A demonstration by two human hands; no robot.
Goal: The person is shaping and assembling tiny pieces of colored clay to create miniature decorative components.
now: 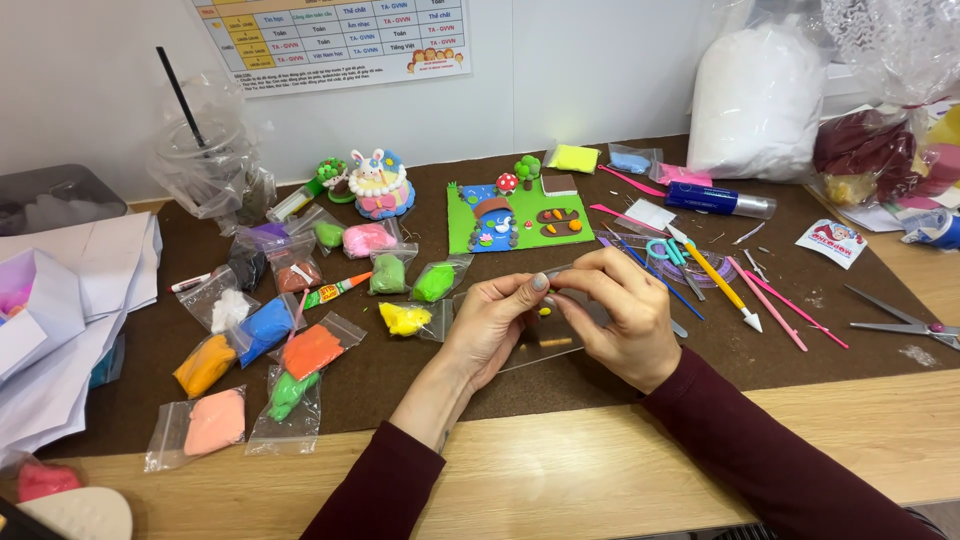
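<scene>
Both hands meet over a clear plastic sheet on the brown surface.
Your left hand (492, 318) and right hand (622, 315) pinch a thin tool (556, 270) above the clear plastic sheet (540, 345), bagged clay (405, 319) beside it.

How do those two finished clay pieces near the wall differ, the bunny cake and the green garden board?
The bunny cake stands tall and round, in pink, white and blue; the green garden board lies flat and rectangular, mostly green. The cake carries one rabbit on top; the board holds many small pieces, a mushroom and tree among them. Both sit on the brown mat, untouched by either hand.
</scene>
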